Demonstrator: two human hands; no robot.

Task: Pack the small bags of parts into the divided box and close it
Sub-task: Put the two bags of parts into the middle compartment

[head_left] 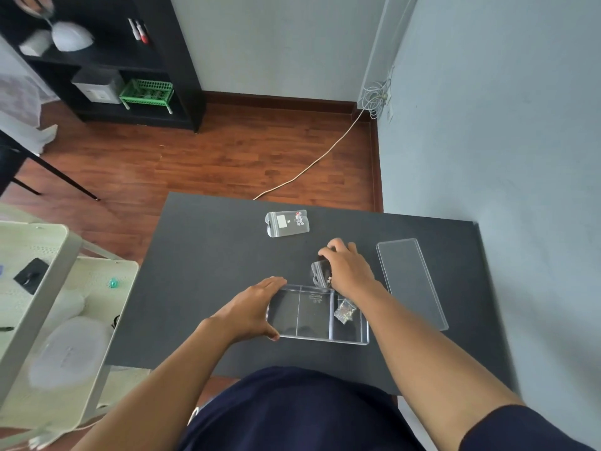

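Small clear plastic bag (pixel 320 273) under the right hand (pixel 349 271): mostly covered by the fingers, contents unreadable, firmness of the grip not discernible.
Clear divided plastic box (pixel 317 314): left end wall hidden behind the left hand (pixel 252 309); moulded print on the middle floor too small to read.
Crumpled bag of pale parts (pixel 344 312) in the right compartment: individual pieces too fine to identify.
Dark matte worktop (pixel 201 271): near edge hidden by the person's dark blue clothing (pixel 292 408).
White label on the far flat bag (pixel 287 222): text illegible.

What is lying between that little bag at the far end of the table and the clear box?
Only the right hand, holding a second small bag; otherwise the head view shows bare dark table between the far bag and box.
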